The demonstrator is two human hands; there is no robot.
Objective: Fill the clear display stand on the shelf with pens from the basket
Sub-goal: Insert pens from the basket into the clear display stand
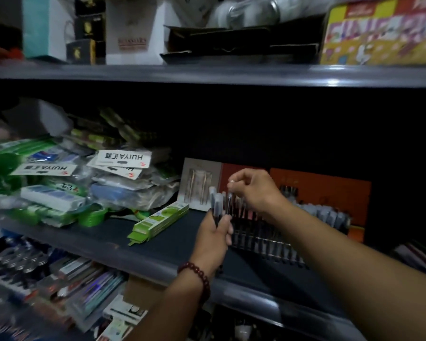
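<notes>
On the dark middle shelf stands the clear display stand, with rows of dark pens with grey caps in it. My left hand grips a bunch of pens upright at the stand's left end. Just above, my right hand pinches the top of a single pen, held upright beside the bunch over the stand's left part. The basket is not in view.
A green flat pack lies on the shelf left of my left hand. Piled bagged stationery fills the shelf's left. Orange and grey cards lean behind the stand. Boxes sit on the upper shelf, pens on the lower.
</notes>
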